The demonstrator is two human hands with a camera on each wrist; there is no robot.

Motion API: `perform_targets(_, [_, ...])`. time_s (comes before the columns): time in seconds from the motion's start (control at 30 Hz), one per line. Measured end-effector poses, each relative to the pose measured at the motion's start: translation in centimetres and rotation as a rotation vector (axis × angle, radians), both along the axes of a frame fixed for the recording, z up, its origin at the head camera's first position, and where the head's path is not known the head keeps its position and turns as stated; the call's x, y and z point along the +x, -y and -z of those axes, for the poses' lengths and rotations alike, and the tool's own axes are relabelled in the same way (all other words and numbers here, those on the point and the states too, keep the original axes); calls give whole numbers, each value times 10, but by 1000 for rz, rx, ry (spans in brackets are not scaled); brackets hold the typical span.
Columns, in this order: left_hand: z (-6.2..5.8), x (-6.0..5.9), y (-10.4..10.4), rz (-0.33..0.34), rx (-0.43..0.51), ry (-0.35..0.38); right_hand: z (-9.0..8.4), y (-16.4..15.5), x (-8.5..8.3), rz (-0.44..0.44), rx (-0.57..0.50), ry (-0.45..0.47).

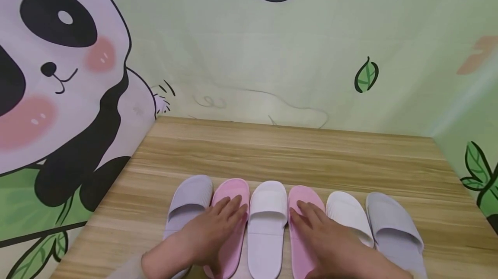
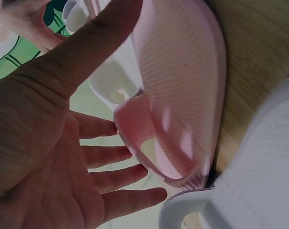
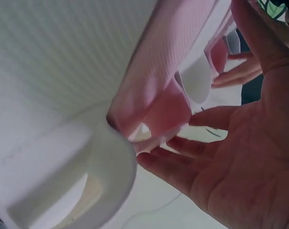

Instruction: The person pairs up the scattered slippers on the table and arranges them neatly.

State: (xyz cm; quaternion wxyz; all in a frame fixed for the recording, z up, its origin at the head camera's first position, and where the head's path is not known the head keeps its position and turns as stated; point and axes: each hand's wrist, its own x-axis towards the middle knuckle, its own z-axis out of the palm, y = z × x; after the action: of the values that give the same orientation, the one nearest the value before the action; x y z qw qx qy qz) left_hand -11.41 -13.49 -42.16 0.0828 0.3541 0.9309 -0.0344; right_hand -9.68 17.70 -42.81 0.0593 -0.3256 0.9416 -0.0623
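Note:
In the head view my left hand (image 1: 210, 229) lies over a pink slipper (image 1: 235, 251), its fingers straight, fingertips on the strap. In the left wrist view those fingertips meet the rim of the pink strap (image 2: 130, 117). My right hand (image 1: 323, 233) reaches over the other pink slipper (image 1: 297, 251), fingers extended on its strap. The right wrist view has its fingertips at the edge of that pink strap (image 3: 170, 112). A white slipper (image 1: 266, 240) sits between the two pink ones, its toe pointing to the wall.
A lilac-grey slipper (image 1: 190, 199) stands at the row's left end. Another white slipper (image 1: 346, 210) and a grey slipper (image 1: 393, 218) stand at its right. The wooden floor (image 1: 288, 153) meets a pale green wall (image 1: 233, 54) behind. A painted panda (image 1: 74, 76) covers the left wall.

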Motion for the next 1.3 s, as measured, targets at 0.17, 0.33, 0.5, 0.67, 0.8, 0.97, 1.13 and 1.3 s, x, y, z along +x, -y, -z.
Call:
perform_targets(0.17, [7, 4, -1, 10, -30, -54, 9, 2, 3, -14, 42, -52])
perform_targets(0.33, [10, 7, -3, 35, -55, -108, 14, 2, 5, -32, 88, -115])
perform_targets(0.5, [12, 7, -4, 23, -53, -103, 15, 1, 6, -43, 113, -136])
perform_targets(0.67, [14, 7, -6, 14, -53, -113, 16, 1, 6, -27, 112, -118])
perform_targets(0.8, [16, 7, -7, 13, -62, -119, 17, 1, 6, -12, 93, -98])
perform_targets(0.97, [15, 4, -6, 8, -78, -118, 18, 4, 3, -29, 80, -111])
perform_targets(1.13, [11, -3, -6, -11, -87, -86, 13, 8, -4, 24, 71, -55])
perform_targets(1.3, [8, -8, -8, -16, -100, -72, 10, 10, -7, 73, 59, 1])
